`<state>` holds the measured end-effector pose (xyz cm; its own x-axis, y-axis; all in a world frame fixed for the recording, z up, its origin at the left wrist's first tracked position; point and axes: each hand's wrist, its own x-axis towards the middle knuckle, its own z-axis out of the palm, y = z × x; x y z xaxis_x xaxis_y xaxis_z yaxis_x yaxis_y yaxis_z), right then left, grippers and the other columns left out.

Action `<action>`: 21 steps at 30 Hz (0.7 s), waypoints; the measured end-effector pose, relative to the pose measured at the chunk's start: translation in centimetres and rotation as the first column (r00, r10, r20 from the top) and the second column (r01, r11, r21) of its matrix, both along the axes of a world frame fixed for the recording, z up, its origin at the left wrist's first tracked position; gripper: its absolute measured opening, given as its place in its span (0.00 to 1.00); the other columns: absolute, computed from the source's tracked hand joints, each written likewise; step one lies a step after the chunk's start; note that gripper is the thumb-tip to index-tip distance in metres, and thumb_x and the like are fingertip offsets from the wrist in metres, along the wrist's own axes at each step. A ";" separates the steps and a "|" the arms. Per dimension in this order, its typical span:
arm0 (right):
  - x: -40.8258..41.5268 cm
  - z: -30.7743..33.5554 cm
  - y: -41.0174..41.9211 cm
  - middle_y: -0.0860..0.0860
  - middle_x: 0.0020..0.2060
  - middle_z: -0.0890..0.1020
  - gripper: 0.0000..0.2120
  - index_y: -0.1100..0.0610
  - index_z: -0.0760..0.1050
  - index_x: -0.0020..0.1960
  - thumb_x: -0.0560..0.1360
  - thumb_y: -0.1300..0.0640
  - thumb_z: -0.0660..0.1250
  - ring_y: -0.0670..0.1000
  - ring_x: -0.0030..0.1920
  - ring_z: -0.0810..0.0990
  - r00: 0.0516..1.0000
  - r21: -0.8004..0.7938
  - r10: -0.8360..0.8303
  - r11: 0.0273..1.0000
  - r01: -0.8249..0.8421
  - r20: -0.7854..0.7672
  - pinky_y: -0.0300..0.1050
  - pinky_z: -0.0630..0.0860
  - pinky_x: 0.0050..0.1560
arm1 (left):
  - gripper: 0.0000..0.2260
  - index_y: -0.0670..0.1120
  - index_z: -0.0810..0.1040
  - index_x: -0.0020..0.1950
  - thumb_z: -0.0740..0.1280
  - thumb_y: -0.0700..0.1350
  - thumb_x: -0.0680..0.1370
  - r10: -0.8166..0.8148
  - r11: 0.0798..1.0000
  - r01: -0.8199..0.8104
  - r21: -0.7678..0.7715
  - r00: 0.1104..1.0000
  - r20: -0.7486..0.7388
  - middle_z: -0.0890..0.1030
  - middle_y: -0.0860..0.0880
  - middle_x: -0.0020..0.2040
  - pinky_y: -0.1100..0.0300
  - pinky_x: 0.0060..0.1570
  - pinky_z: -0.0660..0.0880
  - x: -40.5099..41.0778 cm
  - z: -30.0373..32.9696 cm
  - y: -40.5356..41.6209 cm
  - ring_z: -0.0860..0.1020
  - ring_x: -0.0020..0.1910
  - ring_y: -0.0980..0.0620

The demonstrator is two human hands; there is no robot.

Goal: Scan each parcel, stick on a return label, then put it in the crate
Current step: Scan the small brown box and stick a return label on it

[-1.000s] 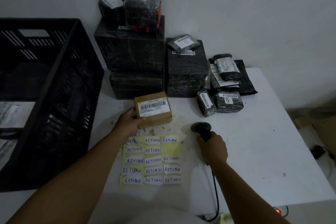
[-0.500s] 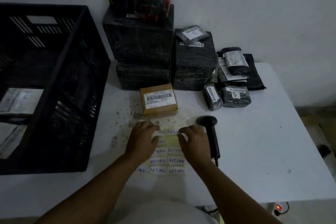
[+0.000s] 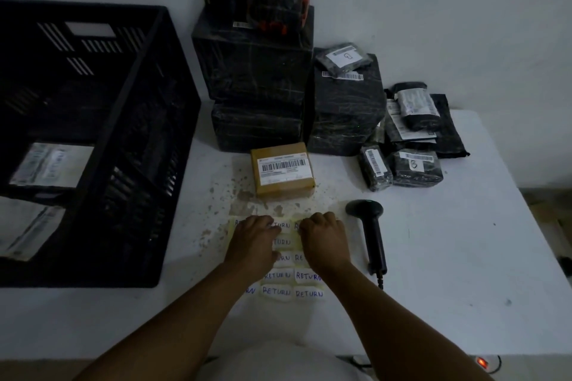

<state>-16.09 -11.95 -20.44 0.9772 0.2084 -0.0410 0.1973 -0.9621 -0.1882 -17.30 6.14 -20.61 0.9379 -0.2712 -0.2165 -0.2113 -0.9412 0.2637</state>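
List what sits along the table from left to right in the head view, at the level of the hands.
Black crate → left hand on the sheet of RETURN labels → right hand on the same sheet → barcode scanner, lying flat → bare white table.

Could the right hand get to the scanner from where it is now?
Probably yes. The right hand rests on the return labels, and the scanner lies on the table just to its right with only bare tabletop between them.
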 end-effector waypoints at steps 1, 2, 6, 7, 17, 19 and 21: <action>-0.1 0.1 0.1 0.50 0.44 0.80 0.06 0.52 0.80 0.49 0.78 0.57 0.64 0.54 0.47 0.75 1.000 0.016 -0.018 1.000 0.018 -0.003 0.48 0.70 0.45 | 0.28 0.52 0.72 0.73 0.71 0.57 0.74 -0.004 1.000 0.004 0.001 1.000 0.005 0.68 0.52 0.73 0.53 0.71 0.59 0.0 0.1 0.0 0.64 0.71 0.48; -0.1 0.1 0.2 0.50 0.43 0.80 0.05 0.52 0.78 0.49 0.77 0.58 0.64 0.54 0.46 0.75 0.999 0.039 -0.046 0.998 0.046 -0.004 0.48 0.71 0.45 | 0.28 0.52 0.72 0.73 0.71 0.58 0.74 -0.010 1.000 0.010 0.000 1.000 0.011 0.69 0.51 0.72 0.53 0.71 0.59 0.0 0.1 0.0 0.64 0.71 0.48; 0.2 0.9 0.0 0.50 0.41 0.76 0.06 0.54 0.75 0.47 0.80 0.58 0.60 0.52 0.42 0.71 0.967 0.218 -0.253 0.944 0.248 -0.007 0.47 0.70 0.43 | 0.28 0.50 0.72 0.73 0.71 0.56 0.75 -0.012 1.000 0.013 -0.028 1.000 0.021 0.69 0.51 0.72 0.56 0.72 0.58 -0.1 0.1 0.0 0.65 0.71 0.48; 0.4 1.1 -0.2 0.50 0.41 0.75 0.07 0.54 0.74 0.47 0.81 0.57 0.59 0.51 0.42 0.71 0.961 0.261 -0.275 0.927 0.268 -0.012 0.46 0.70 0.44 | 0.28 0.50 0.72 0.73 0.71 0.56 0.75 -0.013 0.999 0.014 -0.035 1.000 0.023 0.69 0.50 0.72 0.57 0.72 0.58 -0.1 0.1 0.0 0.65 0.71 0.48; 0.7 4.0 -1.3 0.42 0.45 0.70 0.06 0.48 0.70 0.49 0.84 0.51 0.57 0.41 0.45 0.73 0.855 0.648 -0.512 0.623 0.439 -0.087 0.39 0.70 0.43 | 0.29 0.50 0.71 0.74 0.71 0.57 0.74 0.007 0.999 -0.007 -0.047 1.000 0.009 0.69 0.51 0.73 0.58 0.73 0.58 -0.2 0.1 0.0 0.64 0.71 0.47; 1.4 5.1 -1.9 0.39 0.45 0.68 0.05 0.45 0.68 0.48 0.83 0.51 0.57 0.34 0.48 0.71 0.841 0.692 -0.541 0.595 0.409 -0.031 0.33 0.65 0.40 | 0.29 0.49 0.71 0.74 0.71 0.56 0.75 0.009 0.998 -0.009 -0.056 1.000 -0.005 0.68 0.50 0.74 0.58 0.73 0.56 -0.2 0.2 0.0 0.64 0.72 0.48; 1.7 5.8 -2.1 0.37 0.44 0.69 0.06 0.42 0.66 0.47 0.83 0.49 0.57 0.32 0.49 0.70 0.851 0.695 -0.524 0.623 0.358 0.032 0.32 0.64 0.39 | 0.28 0.49 0.69 0.75 0.71 0.52 0.76 0.014 0.995 -0.015 -0.094 1.000 -0.016 0.69 0.50 0.74 0.60 0.74 0.52 -0.2 0.5 -0.2 0.63 0.73 0.49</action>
<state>-14.39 -14.09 -14.69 0.9221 -0.3581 0.1465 -0.1039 -0.5939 -0.7978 -17.53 5.96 -20.12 0.9387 -0.2772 -0.2049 -0.1930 -0.9152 0.3539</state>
